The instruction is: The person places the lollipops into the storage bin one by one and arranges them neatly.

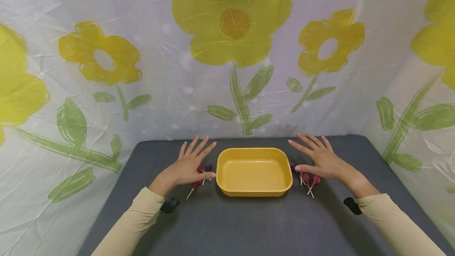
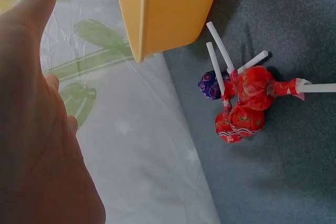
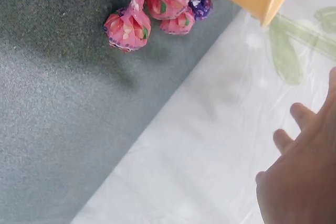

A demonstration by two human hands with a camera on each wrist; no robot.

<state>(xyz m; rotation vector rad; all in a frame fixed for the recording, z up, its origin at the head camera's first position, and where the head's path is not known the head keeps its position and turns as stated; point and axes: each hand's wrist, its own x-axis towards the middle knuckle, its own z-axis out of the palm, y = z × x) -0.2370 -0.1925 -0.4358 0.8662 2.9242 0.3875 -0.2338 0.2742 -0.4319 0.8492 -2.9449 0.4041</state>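
An oblong yellow tub (image 1: 254, 190) stands on the grey table between the two hands, with nothing inside it. To its left, the left hand (image 1: 187, 168) is spread over a small group of lollipops, its thumb pointing at the tub's side. In the left wrist view these are red-wrapped lollipops (image 2: 255, 88) and a purple one (image 2: 209, 84), white sticks at mixed angles. On the other side the right hand (image 1: 324, 162) is spread too, over pink-wrapped lollipops (image 3: 128, 29) and a purple one (image 3: 200, 5). Both hands hold nothing.
The dark grey table (image 1: 249, 228) ends at a pale cloth backdrop (image 1: 170, 102) printed with yellow flowers, which also rises along both sides. Dark wrist devices show under the left sleeve (image 1: 133, 218) and the right sleeve (image 1: 394, 220).
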